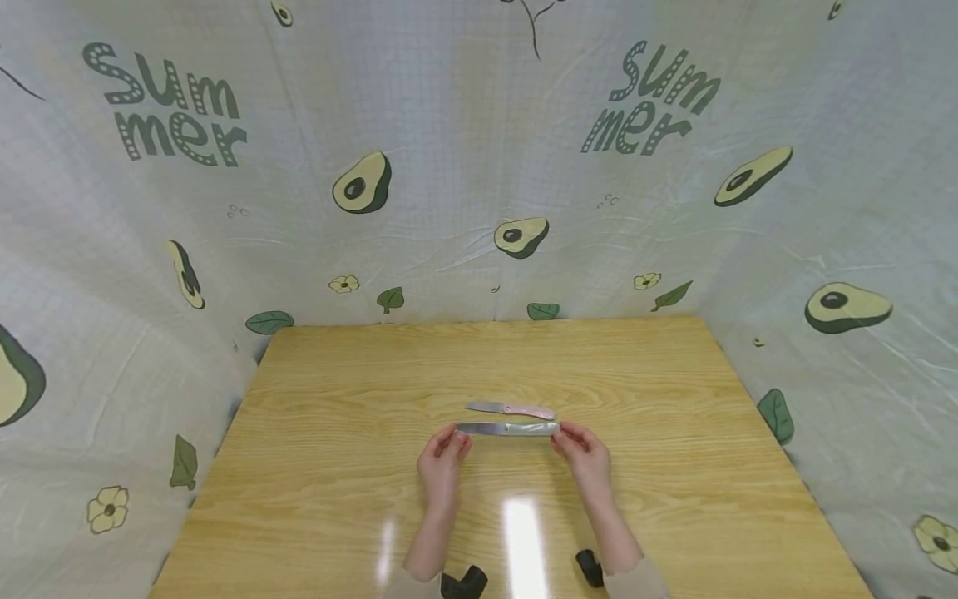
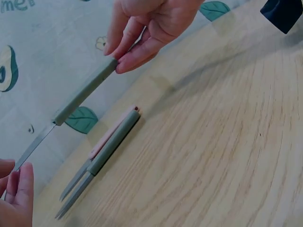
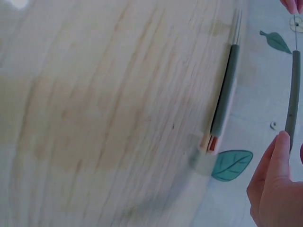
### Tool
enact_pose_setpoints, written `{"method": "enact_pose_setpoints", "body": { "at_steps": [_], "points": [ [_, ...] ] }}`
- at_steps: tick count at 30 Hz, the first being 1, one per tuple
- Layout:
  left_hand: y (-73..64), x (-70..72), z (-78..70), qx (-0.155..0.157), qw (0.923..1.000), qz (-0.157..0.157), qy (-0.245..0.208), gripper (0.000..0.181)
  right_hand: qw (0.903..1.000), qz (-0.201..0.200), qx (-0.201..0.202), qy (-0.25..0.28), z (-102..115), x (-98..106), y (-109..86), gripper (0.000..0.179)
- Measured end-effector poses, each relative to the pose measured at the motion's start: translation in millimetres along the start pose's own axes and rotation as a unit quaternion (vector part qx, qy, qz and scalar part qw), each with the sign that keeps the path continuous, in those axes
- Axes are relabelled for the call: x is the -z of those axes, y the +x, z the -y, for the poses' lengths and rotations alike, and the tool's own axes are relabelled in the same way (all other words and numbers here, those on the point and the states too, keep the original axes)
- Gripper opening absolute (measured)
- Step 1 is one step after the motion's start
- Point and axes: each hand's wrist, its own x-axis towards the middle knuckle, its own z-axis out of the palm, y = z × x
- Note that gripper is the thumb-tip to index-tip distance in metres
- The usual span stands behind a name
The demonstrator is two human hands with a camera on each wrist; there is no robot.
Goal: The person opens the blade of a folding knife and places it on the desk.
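Note:
A small knife (image 1: pixel 530 429) with a grey-green handle is held level above the table by both hands. My left hand (image 1: pixel 441 462) pinches it near the blade tip, at the left. At the other side my right hand (image 1: pixel 588 462) pinches the end of its handle. Below it on the table lies a pink-handled knife (image 1: pixel 528 411), blade to the left. In the left wrist view a second grey-green-handled knife (image 2: pixel 114 142) lies alongside the pink one, blades pointing the same way. The head view does not clearly show that second knife.
The wooden table (image 1: pixel 337 391) carries bright reflections near its front. A pale cloth (image 1: pixel 449 108) printed with avocados and leaves hangs behind and along both sides. Dark wrist-camera parts (image 1: pixel 464 582) are near the forearms.

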Motion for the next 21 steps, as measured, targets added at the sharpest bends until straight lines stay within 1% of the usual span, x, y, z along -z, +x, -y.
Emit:
{"method": "enact_pose_setpoints", "body": {
  "at_steps": [3, 7, 9, 11, 13, 14, 17, 20, 21],
  "points": [
    [1.4, 4.9, 1.5, 0.014, 0.9995, 0.017, 0.025, 0.036, 0.9996, 0.011, -0.007, -0.026, -3, 3, -1.1, 0.037],
    [4.5, 12.5, 5.0, 0.036, 0.9969, 0.042, 0.056, 0.041, 0.9973, 0.022, -0.023, -0.067, -6, 7, -0.8, 0.042],
    [6.1, 16.4, 6.7, 0.038, 0.9947, 0.055, 0.078, 0.043, 0.9951, 0.028, -0.034, -0.089, -7, 8, -0.4, 0.044],
    [8.0, 20.1, 8.3, 0.03, 0.9907, 0.065, 0.115, 0.043, 0.9928, 0.034, -0.046, -0.106, -8, 9, -0.6, 0.046],
    [9.8, 23.5, 9.5, 0.012, 0.984, 0.07, 0.163, 0.043, 0.9911, 0.038, -0.051, -0.117, -9, 10, -0.8, 0.047],
    [10.6, 24.9, 10.0, -0.002, 0.9794, 0.072, 0.189, 0.043, 0.9906, 0.041, -0.053, -0.12, -9, 11, -1.1, 0.048],
    [12.4, 28.2, 10.8, -0.036, 0.9626, 0.072, 0.259, 0.042, 0.9888, 0.054, -0.05, -0.13, -10, 13, -1.9, 0.051],
    [12.6, 30.3, 10.9, -0.063, 0.9471, 0.075, 0.306, 0.042, 0.9861, 0.078, -0.045, -0.14, -13, 16, -2.2, 0.054],
    [12.5, 30.9, 10.8, -0.068, 0.9429, 0.077, 0.317, 0.042, 0.9847, 0.085, -0.045, -0.146, -14, 16, -2.0, 0.055]
  ]
}}
